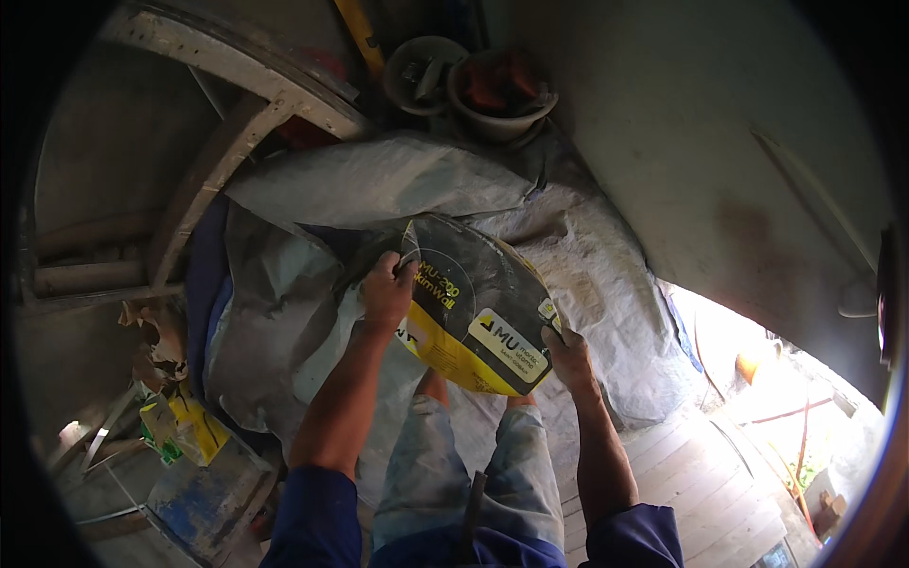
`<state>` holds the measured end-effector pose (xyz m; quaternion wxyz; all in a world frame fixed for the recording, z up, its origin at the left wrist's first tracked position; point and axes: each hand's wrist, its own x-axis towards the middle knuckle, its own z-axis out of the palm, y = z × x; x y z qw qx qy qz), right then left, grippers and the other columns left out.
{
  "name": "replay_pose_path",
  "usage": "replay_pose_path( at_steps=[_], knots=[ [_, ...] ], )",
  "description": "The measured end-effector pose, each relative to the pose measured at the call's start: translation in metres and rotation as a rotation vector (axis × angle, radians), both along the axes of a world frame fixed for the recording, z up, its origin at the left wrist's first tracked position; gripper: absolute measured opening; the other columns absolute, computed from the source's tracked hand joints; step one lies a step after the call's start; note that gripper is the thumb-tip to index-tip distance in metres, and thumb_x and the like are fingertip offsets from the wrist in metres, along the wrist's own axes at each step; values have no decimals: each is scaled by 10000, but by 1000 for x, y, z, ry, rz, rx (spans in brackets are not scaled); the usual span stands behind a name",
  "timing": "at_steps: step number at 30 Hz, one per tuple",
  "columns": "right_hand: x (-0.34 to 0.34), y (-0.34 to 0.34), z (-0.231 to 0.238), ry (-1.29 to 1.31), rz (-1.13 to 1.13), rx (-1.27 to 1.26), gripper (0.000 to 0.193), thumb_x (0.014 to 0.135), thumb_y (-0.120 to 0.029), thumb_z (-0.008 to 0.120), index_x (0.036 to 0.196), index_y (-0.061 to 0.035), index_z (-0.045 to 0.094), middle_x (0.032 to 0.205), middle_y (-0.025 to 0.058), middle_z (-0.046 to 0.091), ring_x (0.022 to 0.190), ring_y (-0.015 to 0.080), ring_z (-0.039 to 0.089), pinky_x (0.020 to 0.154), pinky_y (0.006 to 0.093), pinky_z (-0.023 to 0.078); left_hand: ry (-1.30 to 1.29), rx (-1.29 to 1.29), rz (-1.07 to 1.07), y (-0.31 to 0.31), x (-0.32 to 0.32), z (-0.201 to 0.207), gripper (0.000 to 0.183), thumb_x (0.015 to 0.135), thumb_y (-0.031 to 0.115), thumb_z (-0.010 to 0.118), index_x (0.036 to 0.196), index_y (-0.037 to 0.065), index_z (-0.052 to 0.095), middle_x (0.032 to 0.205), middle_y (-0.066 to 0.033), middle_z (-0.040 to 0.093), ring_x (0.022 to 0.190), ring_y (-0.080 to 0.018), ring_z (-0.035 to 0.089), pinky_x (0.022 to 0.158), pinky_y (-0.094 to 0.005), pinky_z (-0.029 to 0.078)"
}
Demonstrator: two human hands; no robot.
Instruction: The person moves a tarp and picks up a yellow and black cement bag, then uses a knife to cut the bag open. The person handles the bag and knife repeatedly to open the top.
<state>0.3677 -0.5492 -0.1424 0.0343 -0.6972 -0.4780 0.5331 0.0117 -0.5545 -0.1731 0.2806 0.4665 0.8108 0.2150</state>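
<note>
A black and yellow sack (454, 317), of the sort used for dry mortar or plaster mix, is held up in front of my legs. My left hand (386, 292) is closed on its upper left edge. At the lower right corner, my right hand (568, 358) grips the sack with the thumb on the near face. The sack's printed side faces up toward me. Below and behind it spreads a crumpled grey tarpaulin (606, 256), draped over something I cannot make out.
Two buckets (504, 123) stand at the far side, one with reddish things inside. A wooden frame (218, 180) rises on the left. Near the lower left lie a yellow crumpled bag (194, 426) and a worn blue container (204, 497). Pale boards (701, 473) cover the right floor.
</note>
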Motion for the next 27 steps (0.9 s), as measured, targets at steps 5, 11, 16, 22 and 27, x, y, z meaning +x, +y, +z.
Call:
replay_pose_path(
  at_steps=[5, 11, 16, 22, 27],
  knots=[
    [11, -10, -23, -17, -29, -90, 410, 970, -382, 674, 997, 24, 720, 764, 31, 663, 738, 93, 556, 674, 324, 476, -381, 10, 97, -7, -13, 20, 248, 893, 203, 722, 995, 7, 610, 828, -86, 619, 726, -172, 572, 678, -325, 476],
    [8, -13, -39, -11, -63, -51, 412, 985, -383, 657, 1006, 23, 717, 743, 20, 647, 675, 80, 548, 610, 307, 473, -960, -115, 171, -15, -40, 32, 176, 907, 157, 701, 1022, 55, 616, 918, 58, 580, 804, -52, 503, 705, -260, 447],
    [3, -3, -21, -88, -28, -189, 429, 969, -394, 655, 1031, 26, 714, 796, 87, 681, 726, 143, 620, 651, 344, 490, -384, -19, -55, -3, -52, 29, 165, 873, 83, 716, 918, 55, 560, 851, -58, 588, 763, -202, 567, 694, -342, 464],
    [-11, 7, 6, -204, 80, -111, 456, 949, -401, 652, 1074, 33, 708, 915, 200, 726, 875, 223, 683, 791, 388, 510, 16, 173, -174, -9, -33, 25, 218, 824, 43, 737, 863, 52, 523, 845, -151, 601, 873, -384, 607, 740, -480, 490],
    [-37, 10, 39, -620, 420, 22, 437, 950, -355, 646, 1188, 11, 667, 970, 211, 718, 931, 362, 693, 876, 468, 510, -207, 180, -98, -15, -28, 32, 204, 828, 58, 744, 854, 42, 543, 858, -133, 618, 875, -362, 619, 741, -466, 500]
  ],
)
